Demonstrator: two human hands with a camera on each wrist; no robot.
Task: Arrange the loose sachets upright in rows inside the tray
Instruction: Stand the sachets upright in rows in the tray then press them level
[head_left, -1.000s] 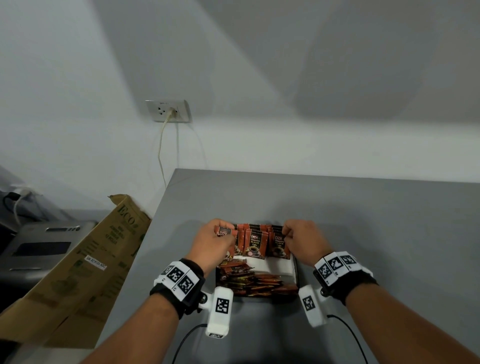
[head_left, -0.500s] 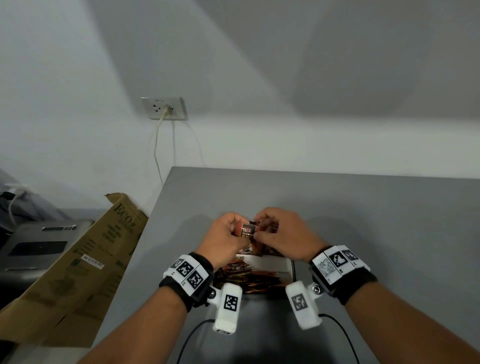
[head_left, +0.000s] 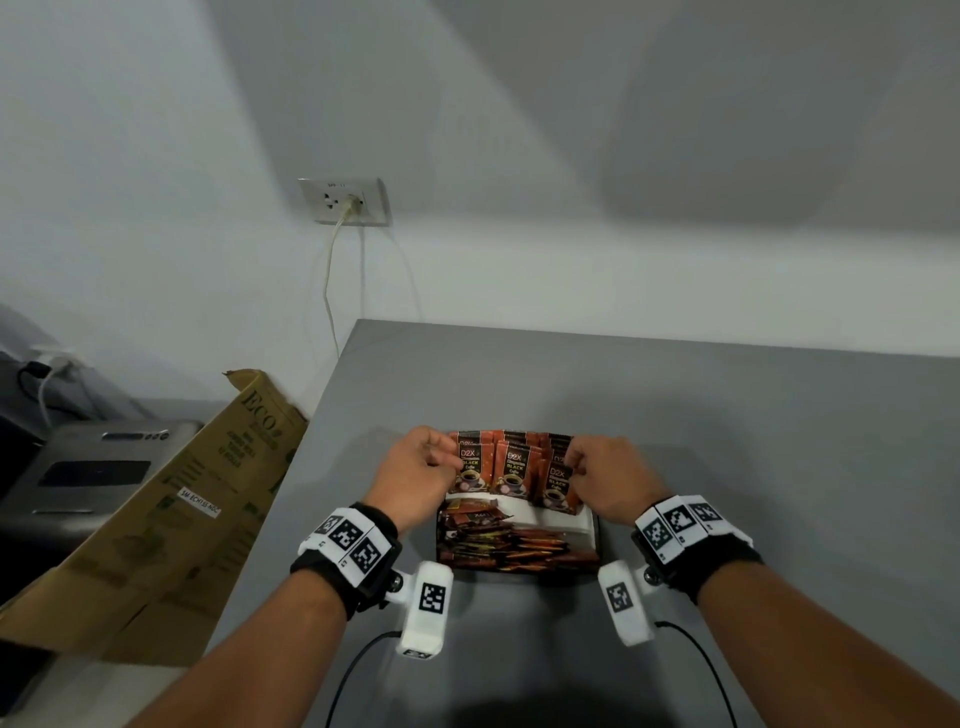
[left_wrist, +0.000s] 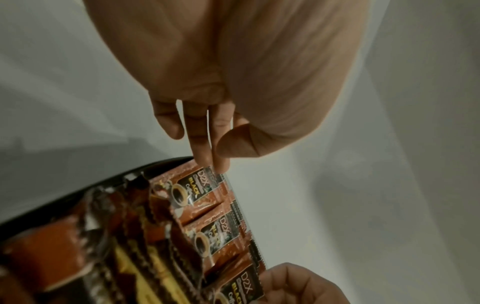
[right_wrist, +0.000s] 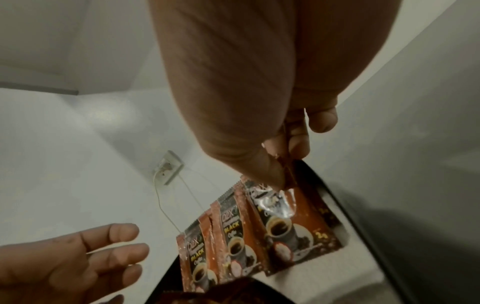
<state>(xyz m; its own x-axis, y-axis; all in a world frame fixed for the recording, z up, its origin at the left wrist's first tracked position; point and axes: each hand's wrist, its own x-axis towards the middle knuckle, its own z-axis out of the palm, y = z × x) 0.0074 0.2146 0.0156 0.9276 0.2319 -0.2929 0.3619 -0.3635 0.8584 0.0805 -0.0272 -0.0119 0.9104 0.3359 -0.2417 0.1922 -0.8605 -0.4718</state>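
Left hand (left_wrist: 228, 67) above black tray (left_wrist: 64, 195); fingers (left_wrist: 221, 162) touching top edge of nearest upright sachet (left_wrist: 192, 193). Right hand (left_wrist: 298, 286) at row's far end; loose sachets (left_wrist: 78, 257) heaped below.

Glossy foil sachets (head_left: 511, 467), matt grey table (head_left: 727, 415), brown cardboard box (head_left: 182, 519).

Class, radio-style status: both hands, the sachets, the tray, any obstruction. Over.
Left hand fingertips on leftmost upright orange-brown coffee sachet. Right hand pinches rightmost sachet. Loose sachets lying flat in black tray. No obstruction seen.
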